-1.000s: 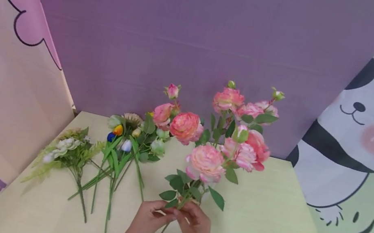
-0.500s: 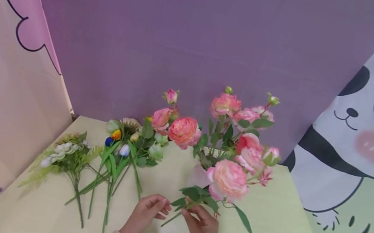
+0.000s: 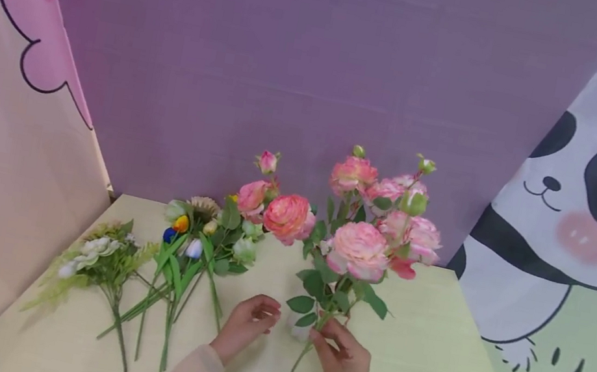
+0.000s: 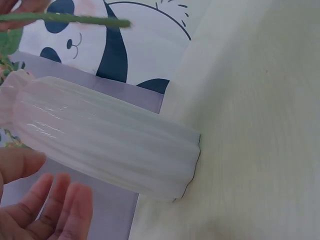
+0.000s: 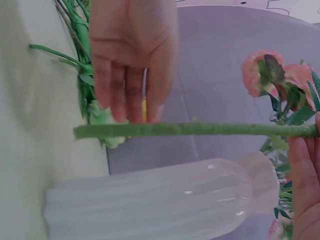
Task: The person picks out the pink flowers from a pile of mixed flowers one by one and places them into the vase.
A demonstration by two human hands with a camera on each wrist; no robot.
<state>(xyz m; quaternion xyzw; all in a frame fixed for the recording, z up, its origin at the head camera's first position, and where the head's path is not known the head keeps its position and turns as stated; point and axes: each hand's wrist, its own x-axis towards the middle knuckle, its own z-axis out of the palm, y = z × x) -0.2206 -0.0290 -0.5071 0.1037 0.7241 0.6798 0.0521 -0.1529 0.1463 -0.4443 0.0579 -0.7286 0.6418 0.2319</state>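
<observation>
My right hand (image 3: 344,365) pinches the green stem (image 5: 200,129) of a pink peony (image 3: 360,249) just below its leaves, with the bare stem end hanging under the fingers. To the left, my left hand (image 3: 251,328) is held apart from the stem, its fingers loosely bent and nothing in them. A white fluted vase (image 4: 110,142) with a flared rim stands upright behind the hands, mostly hidden in the head view. More peonies (image 3: 289,219) rise from its mouth. In the right wrist view the held stem crosses in front of the vase.
On the table's left lie a bunch of white flowers with ferny leaves (image 3: 99,251) and several tulips (image 3: 194,249) with long stems. A purple backdrop (image 3: 315,83) closes off the back, and a panda-print panel (image 3: 596,216) stands at the right. The pale tabletop (image 3: 440,368) extends to the right.
My left hand has let go of the peony stem and drawn away to the left. My right hand has shifted right with the peony, which tipped rightward and now stands more upright.
</observation>
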